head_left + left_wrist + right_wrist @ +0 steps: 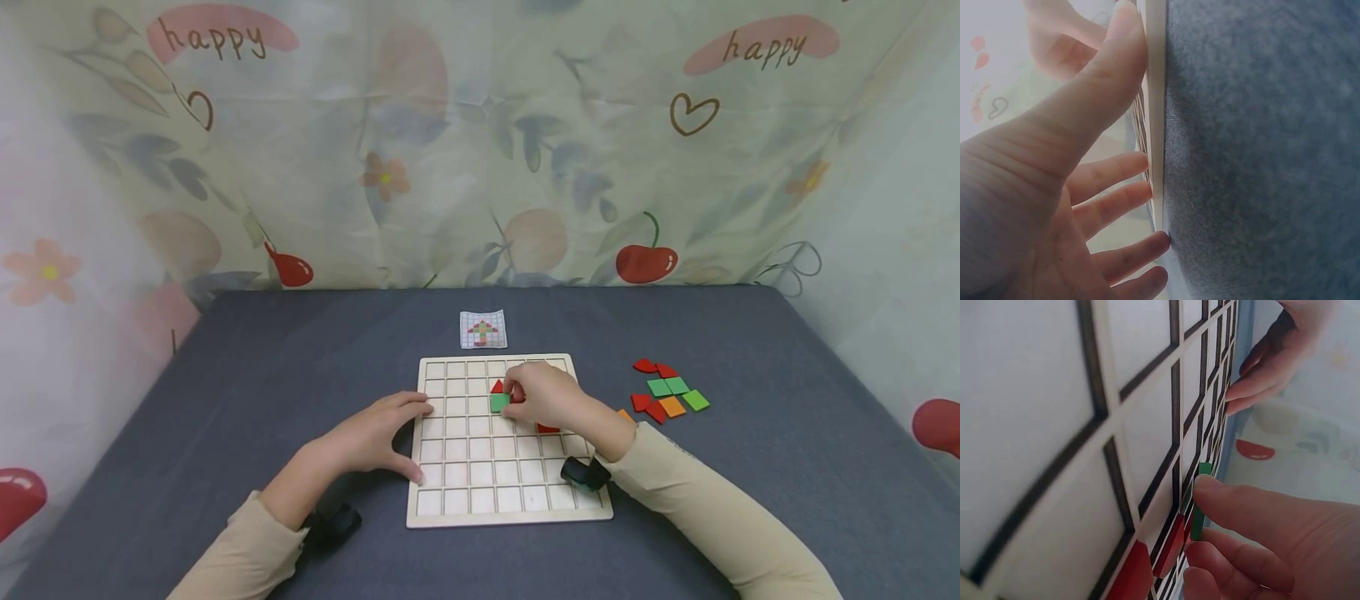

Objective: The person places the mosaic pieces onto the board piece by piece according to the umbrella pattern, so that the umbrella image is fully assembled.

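A pale wooden grid board [468,497] lies on the dark cloth. Along its left edge rests my left hand [367,437], thumb near the front corner and fingertips farther back on the rim; its fingers [1110,209] are spread in the left wrist view. Over the upper middle of the grid, my right hand [551,396] pinches a green square tile [1199,503] between thumb and fingers, the tile standing tilted at the board. Left of the fingertips, a red triangle tile [497,387] sits in a cell. Red tiles [548,428] lie partly hidden under this hand.
Behind the board lies a small card [483,329] with a coloured tile pattern on a grid. Loose red, green and orange tiles [672,407] are scattered to the right of the board. An orange tile [625,414] is partly covered by the right forearm. A patterned curtain [465,167] hangs behind.
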`<state>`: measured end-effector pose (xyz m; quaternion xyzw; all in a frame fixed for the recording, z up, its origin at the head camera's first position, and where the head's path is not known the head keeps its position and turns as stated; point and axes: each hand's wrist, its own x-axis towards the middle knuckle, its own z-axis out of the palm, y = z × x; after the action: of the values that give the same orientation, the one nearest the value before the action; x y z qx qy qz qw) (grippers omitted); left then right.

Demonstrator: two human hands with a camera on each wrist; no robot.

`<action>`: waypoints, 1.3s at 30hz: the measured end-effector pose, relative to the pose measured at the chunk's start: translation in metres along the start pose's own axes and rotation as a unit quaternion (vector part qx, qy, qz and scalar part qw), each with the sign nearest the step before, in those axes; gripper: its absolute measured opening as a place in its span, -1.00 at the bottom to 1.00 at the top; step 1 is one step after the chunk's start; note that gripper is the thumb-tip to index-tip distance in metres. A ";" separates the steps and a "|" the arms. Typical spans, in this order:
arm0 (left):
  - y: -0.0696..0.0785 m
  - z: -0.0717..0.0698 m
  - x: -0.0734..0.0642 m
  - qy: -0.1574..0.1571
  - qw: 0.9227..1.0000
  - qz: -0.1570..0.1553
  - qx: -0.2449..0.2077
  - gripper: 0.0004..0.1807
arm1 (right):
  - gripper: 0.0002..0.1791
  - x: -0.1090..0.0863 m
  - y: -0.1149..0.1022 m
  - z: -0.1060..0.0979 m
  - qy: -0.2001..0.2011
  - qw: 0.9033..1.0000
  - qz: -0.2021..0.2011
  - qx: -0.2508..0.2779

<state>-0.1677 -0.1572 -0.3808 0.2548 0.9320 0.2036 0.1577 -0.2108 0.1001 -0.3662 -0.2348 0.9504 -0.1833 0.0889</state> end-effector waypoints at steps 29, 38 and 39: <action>-0.001 0.000 0.000 0.004 1.000 0.008 0.005 -0.02 | -0.71 -0.006 0.020 -0.015 0.002 0.999 0.033 0.036; 0.001 -0.001 -0.001 0.002 1.000 0.004 0.001 -0.02 | -0.70 -0.029 0.073 -0.043 0.030 0.996 0.046 0.066; 0.001 -0.001 -0.001 0.001 1.000 0.004 0.001 -0.02 | -0.70 -0.031 0.080 -0.046 0.028 0.996 0.050 0.069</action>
<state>-0.1668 -0.1573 -0.3797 0.2582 0.9316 0.2032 0.1554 -0.2282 0.1949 -0.3521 -0.1749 0.9482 -0.2504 0.0869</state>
